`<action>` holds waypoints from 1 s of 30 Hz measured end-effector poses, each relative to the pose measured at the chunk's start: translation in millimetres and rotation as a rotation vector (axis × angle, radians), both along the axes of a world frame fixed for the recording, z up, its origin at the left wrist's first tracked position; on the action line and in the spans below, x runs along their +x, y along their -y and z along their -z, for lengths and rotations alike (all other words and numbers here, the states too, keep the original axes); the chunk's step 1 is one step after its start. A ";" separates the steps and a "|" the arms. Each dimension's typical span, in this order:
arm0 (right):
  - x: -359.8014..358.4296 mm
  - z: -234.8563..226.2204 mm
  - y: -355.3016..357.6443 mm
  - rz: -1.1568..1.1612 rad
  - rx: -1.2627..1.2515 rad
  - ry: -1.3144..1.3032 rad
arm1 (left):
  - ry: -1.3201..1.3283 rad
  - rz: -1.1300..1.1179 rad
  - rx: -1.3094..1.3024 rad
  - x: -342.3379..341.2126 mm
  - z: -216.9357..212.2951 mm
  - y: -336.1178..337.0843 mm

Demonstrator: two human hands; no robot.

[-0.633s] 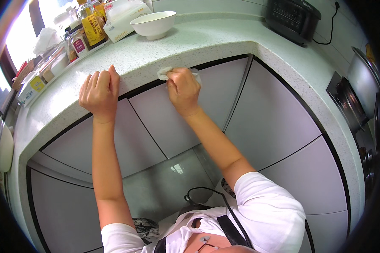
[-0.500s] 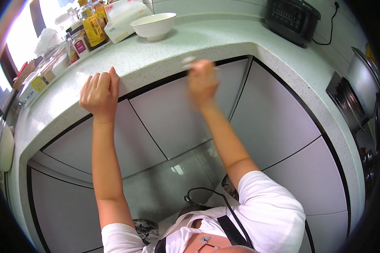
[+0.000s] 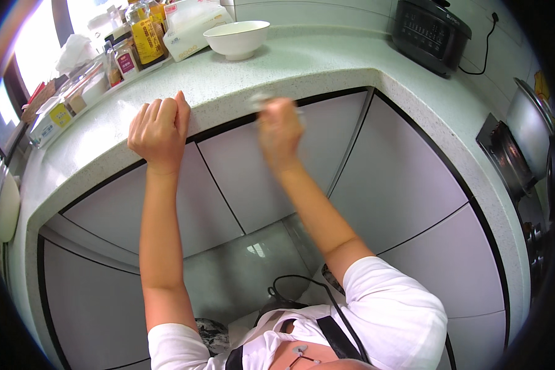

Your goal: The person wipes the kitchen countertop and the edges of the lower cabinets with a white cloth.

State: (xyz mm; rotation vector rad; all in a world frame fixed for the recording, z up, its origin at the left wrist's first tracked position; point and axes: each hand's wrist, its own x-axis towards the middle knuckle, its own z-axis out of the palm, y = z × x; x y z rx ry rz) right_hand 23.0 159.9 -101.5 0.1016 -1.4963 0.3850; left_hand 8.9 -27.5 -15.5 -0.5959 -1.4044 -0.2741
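Note:
My left hand (image 3: 158, 131) rests on the front edge of the pale speckled countertop (image 3: 302, 57), fingers curled in and thumb sticking out to the right. Its fingertips and palm are hidden, and nothing shows in its grip. Over the same edge, further right, my right hand (image 3: 280, 131) is closed and smeared by motion. A crumpled white cloth or tissue (image 3: 260, 98) pokes out beyond its fingers; blur hides which. Below that hand is a light grey cabinet door (image 3: 253, 172).
A white bowl (image 3: 237, 41) stands at the back beside a tissue pack (image 3: 194, 28). Bottles (image 3: 145, 36) and boxes line the left. A black cooker (image 3: 430, 37) sits at the back right, near a steel pot (image 3: 528, 126). Plates (image 3: 5, 206) stand far left.
My right hand has shifted left along the counter edge with the white cloth or tissue in it. The whole view has moved slightly; my left hand stays at the edge.

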 end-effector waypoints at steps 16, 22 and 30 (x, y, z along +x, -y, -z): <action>15.9 -25.1 -39.6 -0.148 -0.487 -0.056 | -0.015 -0.035 0.006 -1.5 -0.9 1.3; 14.9 -17.5 22.3 -0.153 0.068 0.006 | 0.001 -0.028 -0.003 -3.0 2.5 3.3; 11.7 -36.1 -77.3 -0.001 -0.440 -0.087 | -0.011 -0.042 0.006 -2.1 -0.7 2.6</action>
